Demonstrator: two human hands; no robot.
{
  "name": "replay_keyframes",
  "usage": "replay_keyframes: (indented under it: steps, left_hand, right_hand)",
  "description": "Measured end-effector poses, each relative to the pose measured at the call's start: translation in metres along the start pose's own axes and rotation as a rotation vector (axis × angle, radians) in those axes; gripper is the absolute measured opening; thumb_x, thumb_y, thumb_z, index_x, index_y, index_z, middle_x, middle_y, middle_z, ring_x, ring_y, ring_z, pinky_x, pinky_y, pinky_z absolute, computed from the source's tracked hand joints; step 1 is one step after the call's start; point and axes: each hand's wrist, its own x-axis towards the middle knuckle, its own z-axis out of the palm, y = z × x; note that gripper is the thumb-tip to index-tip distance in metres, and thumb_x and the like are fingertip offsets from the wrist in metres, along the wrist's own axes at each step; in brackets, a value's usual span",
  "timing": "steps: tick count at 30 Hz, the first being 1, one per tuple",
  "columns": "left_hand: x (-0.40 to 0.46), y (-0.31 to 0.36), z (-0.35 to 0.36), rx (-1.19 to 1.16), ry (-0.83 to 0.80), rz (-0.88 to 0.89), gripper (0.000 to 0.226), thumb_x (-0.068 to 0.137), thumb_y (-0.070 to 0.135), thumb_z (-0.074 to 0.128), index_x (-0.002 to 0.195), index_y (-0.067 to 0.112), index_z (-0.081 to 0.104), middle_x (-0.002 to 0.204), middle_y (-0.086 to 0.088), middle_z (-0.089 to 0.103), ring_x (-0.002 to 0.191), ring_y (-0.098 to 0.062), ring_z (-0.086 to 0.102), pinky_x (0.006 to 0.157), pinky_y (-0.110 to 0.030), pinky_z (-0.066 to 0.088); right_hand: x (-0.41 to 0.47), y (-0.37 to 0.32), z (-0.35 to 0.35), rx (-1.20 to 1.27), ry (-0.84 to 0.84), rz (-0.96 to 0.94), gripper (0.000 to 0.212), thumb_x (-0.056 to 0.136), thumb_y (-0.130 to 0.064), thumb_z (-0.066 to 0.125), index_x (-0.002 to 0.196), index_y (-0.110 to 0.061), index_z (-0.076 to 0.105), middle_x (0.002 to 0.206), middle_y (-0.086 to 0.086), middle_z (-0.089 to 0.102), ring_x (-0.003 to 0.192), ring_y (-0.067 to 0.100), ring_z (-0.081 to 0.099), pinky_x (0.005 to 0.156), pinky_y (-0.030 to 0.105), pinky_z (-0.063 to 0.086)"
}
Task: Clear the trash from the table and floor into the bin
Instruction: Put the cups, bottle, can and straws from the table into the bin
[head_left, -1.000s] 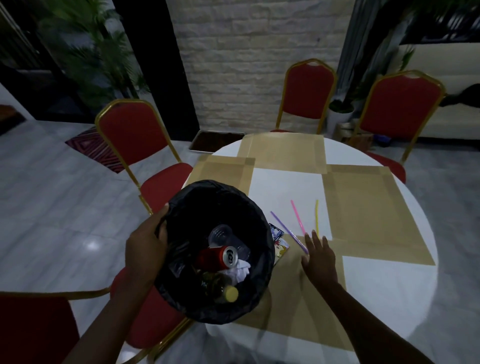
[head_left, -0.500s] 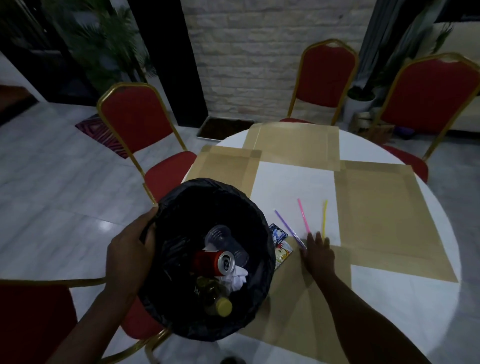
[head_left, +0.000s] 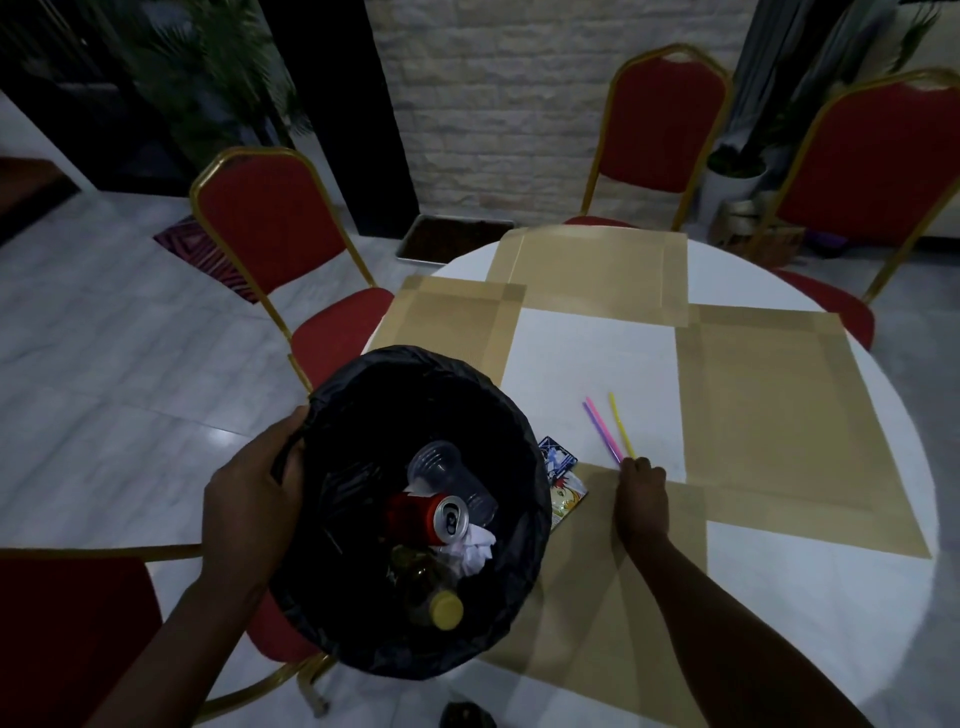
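My left hand (head_left: 249, 499) grips the rim of a bin lined with a black bag (head_left: 363, 395), held at the table's left edge. Inside lie a red can (head_left: 415, 517), a clear plastic cup (head_left: 441, 467), crumpled white paper (head_left: 472, 553) and a bottle with a yellow cap (head_left: 441, 605). On the round white table (head_left: 597, 353) my right hand (head_left: 641, 496) has its fingers curled on the near ends of three straws, purple, pink (head_left: 600, 426) and yellow (head_left: 621, 423). A colourful wrapper (head_left: 563, 480) lies between the bin and my right hand, partly hidden by the bin.
Tan placemats (head_left: 779, 405) cover parts of the table. Red chairs with gold frames stand at the left (head_left: 270, 234), far side (head_left: 670, 124) and right (head_left: 872, 161). A dark tray (head_left: 452, 241) lies on the tiled floor by the brick wall. A small dark object (head_left: 467, 714) lies on the floor below.
My right hand went from flat beside the straws to curled on their near ends, and the three straws were drawn close together. The bin stayed in my left hand.
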Motion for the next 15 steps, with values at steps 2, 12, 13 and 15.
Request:
replay_keyframes:
  steps: [2, 12, 13, 15]
  left_hand:
    - [0.000, -0.001, 0.001, 0.011, -0.002, -0.002, 0.041, 0.087, -0.001, 0.060, 0.125, 0.015, 0.061, 0.108, -0.007, 0.070, 0.076, -0.007, 0.057, 0.065, -0.004, 0.037]
    - [0.002, -0.001, 0.002, -0.023, 0.015, 0.030, 0.041, 0.088, -0.002, 0.060, 0.126, 0.013, 0.061, 0.109, -0.007, 0.070, 0.079, -0.007, 0.058, 0.071, -0.023, 0.046]
    - [0.002, -0.002, 0.002, -0.023, 0.014, 0.036, 0.040, 0.088, -0.001, 0.060, 0.125, 0.013, 0.061, 0.109, -0.007, 0.070, 0.080, -0.007, 0.058, 0.072, -0.023, 0.046]
    - [0.002, -0.003, 0.002, -0.027, 0.014, 0.031, 0.040, 0.088, 0.000, 0.060, 0.125, 0.014, 0.061, 0.110, -0.006, 0.069, 0.083, -0.006, 0.058, 0.073, -0.023, 0.046]
  right_hand:
    - [0.003, -0.002, 0.000, -0.031, 0.004, 0.028, 0.029, 0.071, 0.017, 0.060, 0.096, 0.005, 0.057, 0.089, 0.024, 0.051, 0.076, 0.041, 0.048, 0.050, 0.044, 0.044]
    - [0.014, 0.001, -0.012, 0.029, -0.015, 0.106, 0.035, 0.083, 0.008, 0.056, 0.115, -0.001, 0.044, 0.105, 0.021, 0.045, 0.093, 0.035, 0.049, 0.072, 0.046, 0.053]
    - [0.015, 0.001, -0.012, 0.013, -0.015, 0.113, 0.035, 0.083, 0.007, 0.056, 0.116, -0.001, 0.045, 0.104, 0.022, 0.046, 0.093, 0.035, 0.049, 0.072, 0.047, 0.053]
    - [0.014, 0.002, -0.011, -0.018, -0.018, 0.116, 0.034, 0.084, 0.010, 0.051, 0.116, 0.000, 0.045, 0.104, 0.023, 0.048, 0.092, 0.037, 0.048, 0.070, 0.048, 0.052]
